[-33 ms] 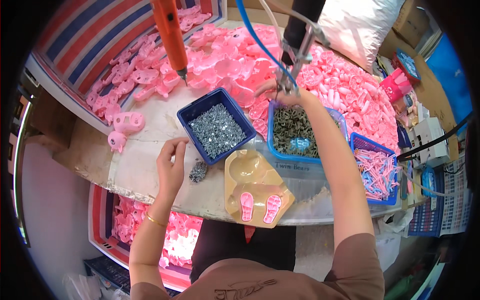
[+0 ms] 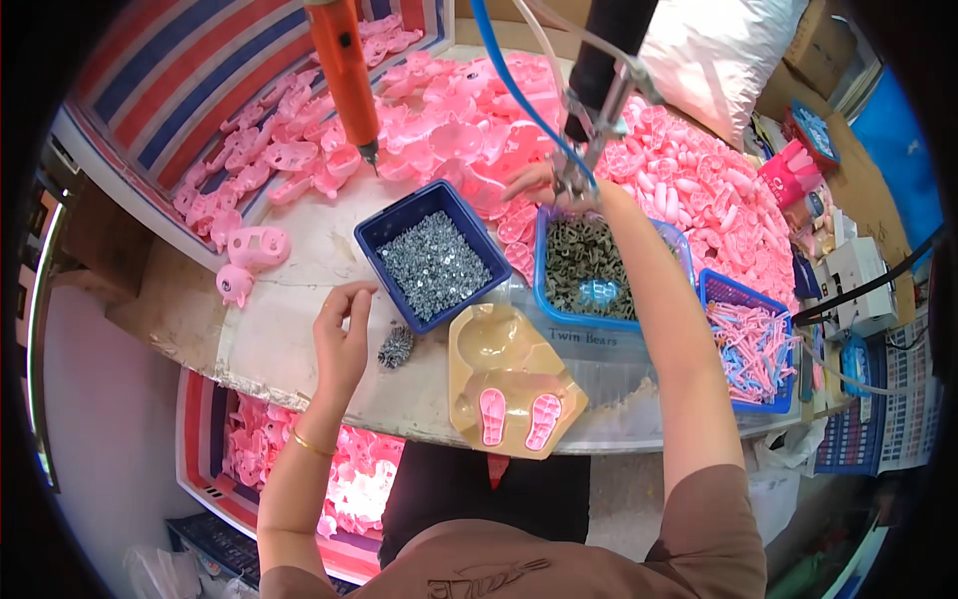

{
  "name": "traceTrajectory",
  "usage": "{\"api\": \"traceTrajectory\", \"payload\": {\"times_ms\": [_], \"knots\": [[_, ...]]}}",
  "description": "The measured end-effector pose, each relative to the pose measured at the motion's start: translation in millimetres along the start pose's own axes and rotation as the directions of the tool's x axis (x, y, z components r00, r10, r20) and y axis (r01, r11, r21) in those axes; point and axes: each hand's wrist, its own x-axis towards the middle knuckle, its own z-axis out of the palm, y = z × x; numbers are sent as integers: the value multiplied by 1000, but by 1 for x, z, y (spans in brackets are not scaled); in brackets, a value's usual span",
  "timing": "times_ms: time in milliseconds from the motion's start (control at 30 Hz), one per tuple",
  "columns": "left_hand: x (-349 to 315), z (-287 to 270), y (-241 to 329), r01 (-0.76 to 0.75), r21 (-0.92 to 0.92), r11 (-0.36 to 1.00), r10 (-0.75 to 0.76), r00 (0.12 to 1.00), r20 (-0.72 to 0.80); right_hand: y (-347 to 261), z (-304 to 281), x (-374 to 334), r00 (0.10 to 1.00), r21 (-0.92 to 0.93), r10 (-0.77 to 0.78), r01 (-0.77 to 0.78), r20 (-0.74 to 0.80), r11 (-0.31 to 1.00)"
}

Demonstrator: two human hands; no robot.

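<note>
My left hand [image 2: 342, 334] rests on the table left of a dark blue bin [image 2: 371, 240] of small silver screws, its fingers loosely bent and apart, holding nothing. Beside it lies a small clump of screws [image 2: 396, 345]. My right hand [image 2: 544, 187] reaches over the back edge of a blue-rimmed tub [image 2: 540, 270] of dark small parts. Its fingers stretch left over the pink plastic shells [image 2: 469, 140], and a metal fixture [image 2: 577, 170] partly hides it. In front of me stands a tan moulded jig [image 2: 519, 384] with two pink foot-shaped pieces [image 2: 492, 417] in its hollows.
An orange electric screwdriver [image 2: 344, 80] hangs point down over the table. Pink parts [image 2: 699, 200] are heaped at the back right. A blue basket [image 2: 778, 399] of pink and blue sticks stands right of my right arm. A pink toy body [image 2: 257, 247] lies far left.
My right hand has shifted very slightly among the pink parts behind the tub. My left hand stays in place.
</note>
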Motion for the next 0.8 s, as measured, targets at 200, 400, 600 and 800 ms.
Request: {"api": "traceTrajectory", "payload": {"times_ms": [200, 400, 600, 800], "knots": [[-13, -6, -4, 21, -19, 1000, -22, 1000, -9, -21, 11, 20, 976, -228, 126, -84, 179, 970], [-25, 4, 10, -25, -54, 998, 27, 999, 37, -26, -60, -22, 922, 53, 285, -281, -263, 958], [-67, -10, 38, -75, 27, 997, 72, 993, 93, -120, -43, -157, 586, 103, 420, -497, -693, 862], [-109, 0, 63, -502, 157, 850, 403, 814, 419, -189, 11, -260, 671, 251, 595, -544, -443, 801]]}}
